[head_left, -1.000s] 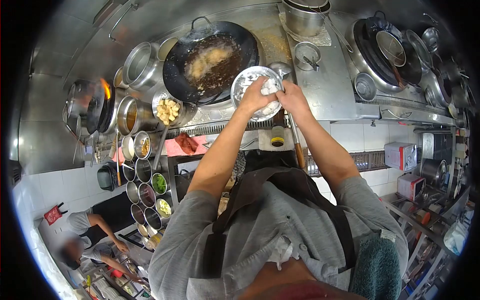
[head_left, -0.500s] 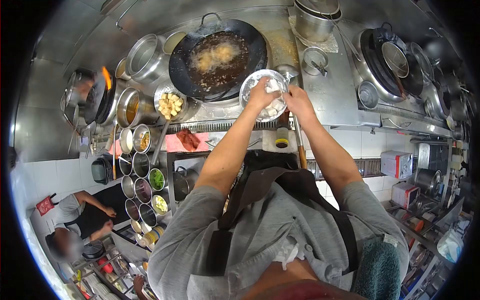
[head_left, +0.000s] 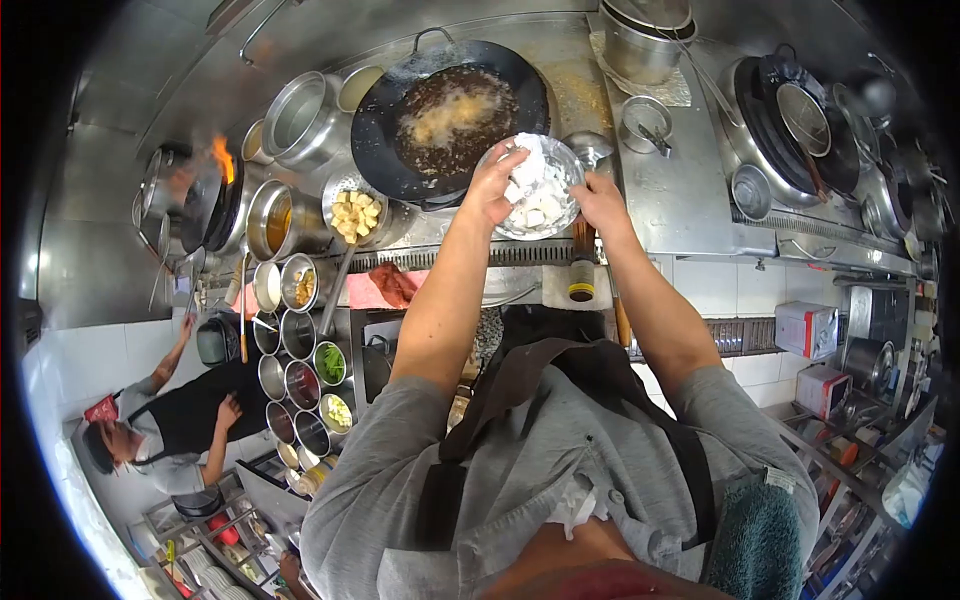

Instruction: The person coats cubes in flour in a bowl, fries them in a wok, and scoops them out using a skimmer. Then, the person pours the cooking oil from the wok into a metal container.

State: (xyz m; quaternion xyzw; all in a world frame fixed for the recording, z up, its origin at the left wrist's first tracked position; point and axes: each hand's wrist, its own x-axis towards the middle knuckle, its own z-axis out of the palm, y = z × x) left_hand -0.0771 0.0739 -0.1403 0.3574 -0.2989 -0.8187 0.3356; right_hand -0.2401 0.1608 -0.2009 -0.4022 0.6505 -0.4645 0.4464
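Observation:
A shallow metal bowl [head_left: 550, 232] holds several white-coated pieces of food [head_left: 540, 208]. My right hand [head_left: 604, 206] grips the bowl's right rim, thumb and fingers closed on it. Over the left part of the bowl, my left hand [head_left: 490, 190] has its fingers curled against a white-coated clump [head_left: 530, 155] near the far rim; its palm side is hidden. Just beyond lies a large black wok [head_left: 375, 130] of dark, bubbling oil with golden food [head_left: 445, 122] frying in it. A ladle [head_left: 588, 148] rests to the right of the bowl.
A strainer of pale cubes [head_left: 355, 215] sits left of the wok. Metal ingredient pots [head_left: 300, 385] stand in rows further left. Flame [head_left: 222, 158] rises by another wok. A co-worker [head_left: 165, 420] stands at far left. A bottle [head_left: 582, 275] is near the front edge.
My left hand has moved left from the bowl's middle, exposing more white-coated pieces. The bowl shows more of its inside. The co-worker has turned and stretched an arm toward the stove.

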